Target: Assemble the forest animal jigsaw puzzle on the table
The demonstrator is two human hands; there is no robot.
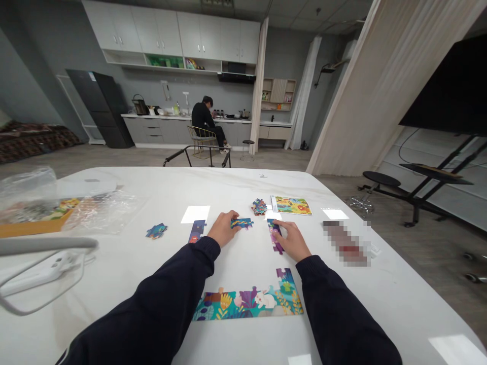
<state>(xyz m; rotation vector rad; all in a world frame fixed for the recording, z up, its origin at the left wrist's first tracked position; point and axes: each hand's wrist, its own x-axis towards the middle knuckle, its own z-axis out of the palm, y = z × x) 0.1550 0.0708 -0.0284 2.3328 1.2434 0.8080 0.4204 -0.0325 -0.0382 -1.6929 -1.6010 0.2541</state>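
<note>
My left hand has its fingers closed on the left end of a blue puzzle strip on the white table. To the right, my right hand grips the edge of an upright purple and blue puzzle strip. A gap separates the two strips. Partly behind my left hand lies a dark blue piece. Nearer me, between my forearms, is a joined strip with a white rabbit, rising at its right end. Beyond my hands is a pile of loose pieces.
A picture card lies beyond my right hand, a blurred object to its right. Small pieces, plastic bags, an orange box and a power strip are at left. A person sits across the room.
</note>
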